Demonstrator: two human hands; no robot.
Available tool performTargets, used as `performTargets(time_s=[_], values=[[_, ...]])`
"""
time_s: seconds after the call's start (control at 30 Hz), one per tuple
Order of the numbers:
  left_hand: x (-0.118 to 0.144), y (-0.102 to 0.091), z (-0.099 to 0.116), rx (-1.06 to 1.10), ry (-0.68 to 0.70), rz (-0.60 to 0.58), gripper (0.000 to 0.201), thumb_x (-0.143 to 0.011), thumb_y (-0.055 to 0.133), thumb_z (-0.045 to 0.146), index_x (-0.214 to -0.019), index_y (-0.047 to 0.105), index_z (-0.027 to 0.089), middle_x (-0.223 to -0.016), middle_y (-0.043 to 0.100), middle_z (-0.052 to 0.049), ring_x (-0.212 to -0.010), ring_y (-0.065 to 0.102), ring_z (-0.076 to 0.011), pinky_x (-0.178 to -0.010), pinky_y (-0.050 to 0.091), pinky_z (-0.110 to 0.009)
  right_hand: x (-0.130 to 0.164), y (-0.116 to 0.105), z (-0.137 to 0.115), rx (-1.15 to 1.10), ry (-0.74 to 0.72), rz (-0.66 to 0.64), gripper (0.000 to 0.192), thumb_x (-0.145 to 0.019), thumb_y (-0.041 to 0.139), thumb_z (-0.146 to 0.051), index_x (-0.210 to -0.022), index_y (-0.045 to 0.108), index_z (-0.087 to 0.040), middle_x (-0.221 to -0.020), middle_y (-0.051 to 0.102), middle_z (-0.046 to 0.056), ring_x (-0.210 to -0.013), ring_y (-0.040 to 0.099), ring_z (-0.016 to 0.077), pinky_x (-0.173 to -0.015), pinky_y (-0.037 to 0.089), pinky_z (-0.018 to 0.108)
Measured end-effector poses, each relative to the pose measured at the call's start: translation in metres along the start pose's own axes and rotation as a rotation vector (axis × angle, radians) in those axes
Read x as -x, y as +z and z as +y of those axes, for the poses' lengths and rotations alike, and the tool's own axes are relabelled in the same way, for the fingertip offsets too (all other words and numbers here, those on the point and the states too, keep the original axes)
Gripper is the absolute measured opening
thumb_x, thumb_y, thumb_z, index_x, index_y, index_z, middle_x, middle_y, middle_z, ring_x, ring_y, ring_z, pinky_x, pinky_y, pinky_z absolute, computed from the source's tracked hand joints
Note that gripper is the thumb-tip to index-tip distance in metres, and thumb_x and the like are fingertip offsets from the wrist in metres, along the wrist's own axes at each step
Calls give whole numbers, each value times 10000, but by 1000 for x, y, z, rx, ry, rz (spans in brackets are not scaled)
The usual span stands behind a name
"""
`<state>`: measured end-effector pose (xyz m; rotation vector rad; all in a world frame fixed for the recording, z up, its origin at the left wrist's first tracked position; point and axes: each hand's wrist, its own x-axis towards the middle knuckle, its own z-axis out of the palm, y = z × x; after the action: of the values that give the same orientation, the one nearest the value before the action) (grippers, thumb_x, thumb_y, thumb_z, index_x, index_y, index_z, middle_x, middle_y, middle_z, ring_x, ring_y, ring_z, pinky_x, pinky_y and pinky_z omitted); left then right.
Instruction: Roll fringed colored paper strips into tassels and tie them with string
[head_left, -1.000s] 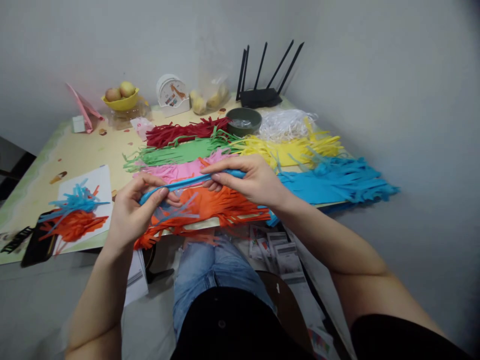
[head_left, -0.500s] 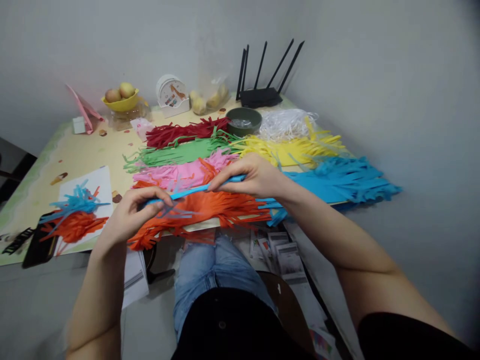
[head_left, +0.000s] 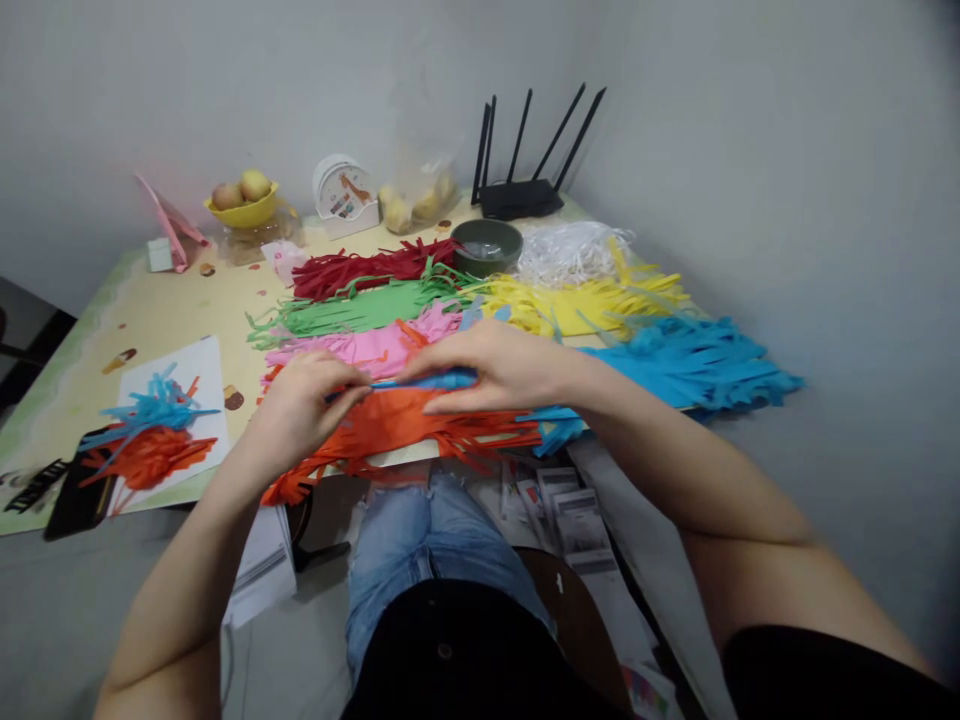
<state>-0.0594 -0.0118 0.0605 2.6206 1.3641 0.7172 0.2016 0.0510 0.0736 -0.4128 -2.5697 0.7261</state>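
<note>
A narrow rolled strip of blue tissue paper [head_left: 448, 380] stretches between my two hands, just above the orange fringed tissue paper [head_left: 409, 418]. My left hand [head_left: 311, 398] pinches its left end between thumb and fingers. Loosely curled around the right part is my right hand [head_left: 499, 362]; its fingertips touch the strip and the thumb stands apart below. Behind the hands lie pink fringed paper [head_left: 360, 347], green fringed paper [head_left: 375, 305] and dark red fringed paper [head_left: 375, 268]. On the right are yellow fringed paper [head_left: 589, 307] and blue fringed paper [head_left: 675, 365].
Blue and orange tassels [head_left: 161, 440] rest on a white sheet [head_left: 206, 365] beside a black phone [head_left: 79, 500]. At the back stand a yellow fruit bowl [head_left: 247, 213], a dark green bowl [head_left: 517, 240], white shredded strands [head_left: 574, 250] and a black router [head_left: 521, 198].
My left hand has moved right and slightly up, closer to my right hand. The right hand's thumb has spread down from the fingers, and less of the blue strip shows between the hands.
</note>
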Motion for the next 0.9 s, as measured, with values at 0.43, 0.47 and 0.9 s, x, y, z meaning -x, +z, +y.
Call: performTargets(time_s=[0.43, 0.47, 0.9], values=[[0, 19, -6, -203, 90, 510, 174, -909, 654, 175, -993, 751, 292, -881, 776, -11, -923, 694, -214, -1107, 388, -531, -42, 52, 21, -1024, 230, 138, 293, -789, 801, -415, -902, 691, -167, -738, 775, 18, -736, 724, 130, -764, 555, 258], [-1, 21, -3, -154, 17, 548, 151, -904, 660, 196, -966, 760, 291, -870, 774, -13, -917, 695, -215, -1082, 423, -513, -43, 55, 18, -1071, 199, 174, 313, -778, 809, -427, -914, 690, -172, -735, 774, 13, -743, 734, 135, -778, 565, 266], [-49, 38, -2, 682, -497, 756, 228, -870, 719, 398, -901, 806, 189, -856, 783, -30, -830, 714, -175, -833, 573, -304, -86, 56, 28, -731, 113, 654, 232, -890, 698, -409, -928, 601, -202, -824, 739, -2, -780, 716, 133, -747, 550, 233]])
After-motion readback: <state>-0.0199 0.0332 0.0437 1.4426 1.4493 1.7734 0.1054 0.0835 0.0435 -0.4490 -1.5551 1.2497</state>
